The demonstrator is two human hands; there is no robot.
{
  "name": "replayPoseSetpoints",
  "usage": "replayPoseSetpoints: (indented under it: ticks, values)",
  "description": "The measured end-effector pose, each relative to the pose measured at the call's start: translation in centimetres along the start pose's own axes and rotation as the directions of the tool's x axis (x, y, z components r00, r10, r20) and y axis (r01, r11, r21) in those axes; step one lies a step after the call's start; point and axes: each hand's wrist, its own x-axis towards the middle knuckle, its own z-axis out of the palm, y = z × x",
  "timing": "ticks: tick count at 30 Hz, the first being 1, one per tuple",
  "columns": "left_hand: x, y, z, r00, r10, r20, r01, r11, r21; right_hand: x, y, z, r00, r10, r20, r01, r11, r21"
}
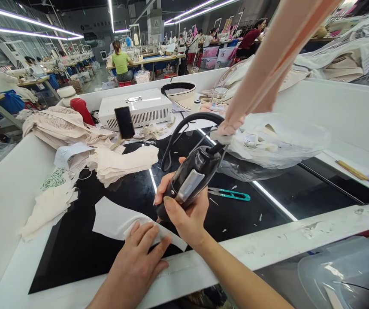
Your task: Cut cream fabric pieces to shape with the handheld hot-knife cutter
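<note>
My right hand (191,216) is closed round a black corded hand tool (189,178), tilted with its lower end close to a white fabric piece (112,218). A thick black cord leaves the tool's top, where a pink cloth strap (261,64) hangs down. My left hand (144,253) lies with its fingers spread flat on the fabric, just left of the tool. The tool's working tip is mostly hidden by my fingers. The fabric rests on a glossy black panel (71,257). Teal thread snips (232,194) lie to the right of my right hand.
Stacked cream fabric pieces (126,161) lie at the left. Behind them are a phone (124,122) and a white vented box (136,107). A clear plastic bag (277,141) with scraps sits to the right. White raised walls (342,103) border the table. People work at machines beyond.
</note>
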Motion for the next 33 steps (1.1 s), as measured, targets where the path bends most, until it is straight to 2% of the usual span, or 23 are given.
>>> replayPoseSetpoints:
  ticks: [6,12,25,28,33]
  values:
    - [0.0,0.1,0.1,1.000,-0.017,-0.014,0.016,1.000,-0.011,0.2,0.6,0.3,0.999,-0.030,0.021,0.030,1.000,0.001]
    - [0.0,0.1,0.1,0.999,-0.018,-0.030,0.017,1.000,-0.021,0.1,1.1,0.5,1.000,0.004,0.000,-0.004,1.000,-0.023]
    - [-0.1,0.0,0.4,1.000,-0.014,-0.023,0.015,1.000,0.013,-0.1,0.4,-0.1,1.000,-0.007,0.002,0.007,0.999,-0.036]
    - [0.1,0.2,-0.1,1.000,-0.015,-0.012,0.015,1.000,0.000,-0.1,0.4,0.0,1.000,-0.004,-0.016,0.003,0.998,-0.060]
    - [0.3,-0.3,-2.2,0.999,-0.024,0.046,0.027,0.998,-0.065,0.2,0.6,-0.2,0.999,0.035,0.017,-0.034,0.999,-0.039]
